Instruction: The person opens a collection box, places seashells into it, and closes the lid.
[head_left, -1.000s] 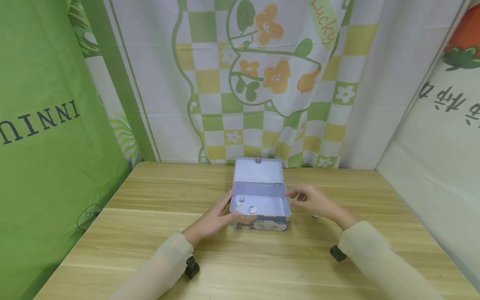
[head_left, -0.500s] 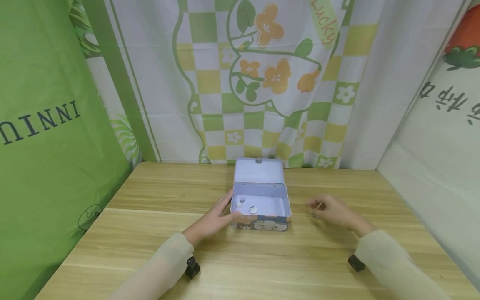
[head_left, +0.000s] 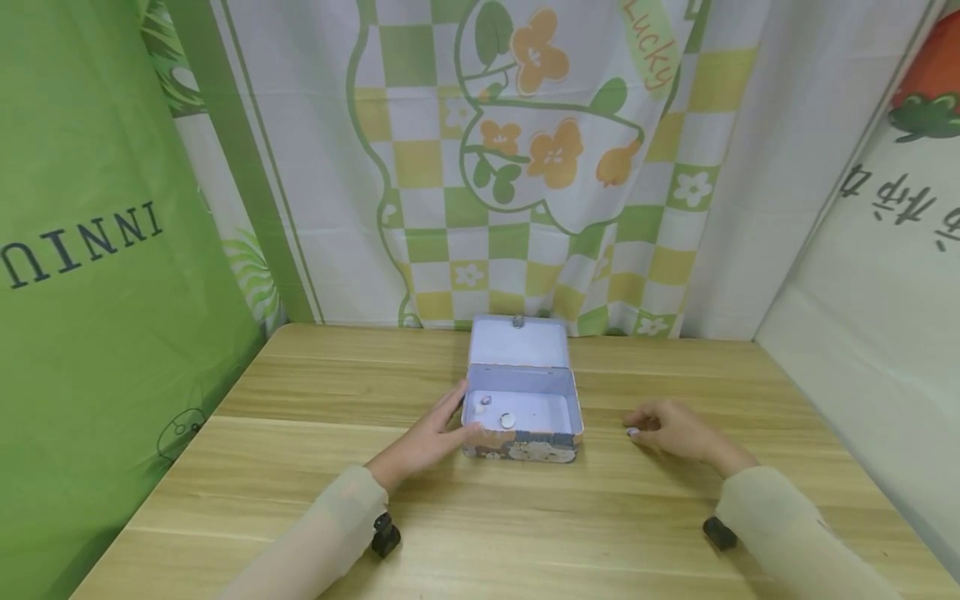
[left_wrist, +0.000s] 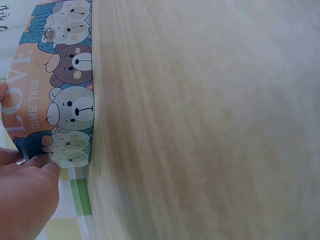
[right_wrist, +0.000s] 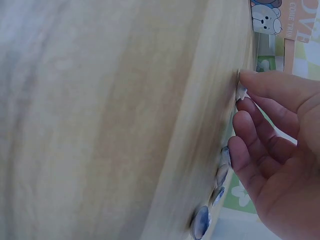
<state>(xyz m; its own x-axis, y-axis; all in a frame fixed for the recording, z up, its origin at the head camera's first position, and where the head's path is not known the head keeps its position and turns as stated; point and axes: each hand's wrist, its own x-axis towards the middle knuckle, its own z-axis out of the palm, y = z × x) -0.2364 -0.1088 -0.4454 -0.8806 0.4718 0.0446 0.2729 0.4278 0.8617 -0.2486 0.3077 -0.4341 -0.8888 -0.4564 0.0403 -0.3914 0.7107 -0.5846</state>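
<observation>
Three small pieces (head_left: pixel 507 421) sit in tin (head_left: pixel 543 451), left hand (head_left: pixel 422 437) holding its corner; right hand (head_left: pixel 678 431), grip nearly closed, pinches a shell (right_wrist: pixel 241 92), more shells (right_wrist: pixel 201 222) left on worktop (head_left: pixel 525 533).

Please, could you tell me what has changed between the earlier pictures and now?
The right hand has moved away from the tin box, rightward and slightly down in the head view, and now pinches a small shell at the table. The left hand stays on the tin box, which remains open; the small pieces inside lie as before.
</observation>
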